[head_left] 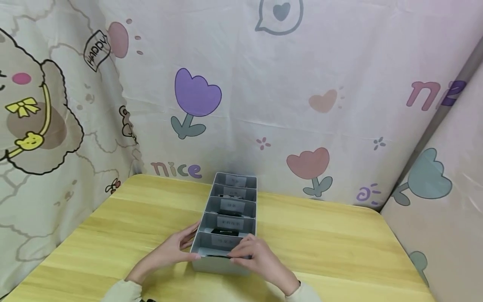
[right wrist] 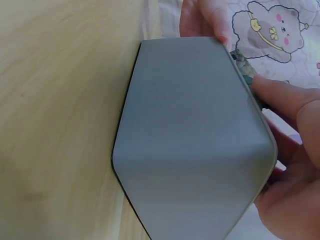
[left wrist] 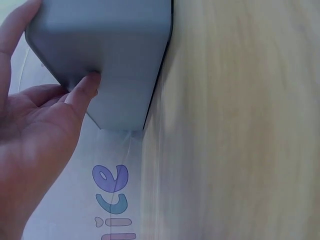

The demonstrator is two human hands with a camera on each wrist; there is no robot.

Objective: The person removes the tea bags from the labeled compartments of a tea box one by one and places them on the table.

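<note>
Pinching a thin, dark-edged item [head_left: 219, 256] at the near end of the gray divided storage box [head_left: 220, 266], lower centre of the frame, the right hand [head_left: 258, 256] is nearer it than the left hand [head_left: 173, 249], which holds the box's lower-left corner. The item extends leftward from that pinch, its visible edge running crosswise to the box's long axis.
</note>
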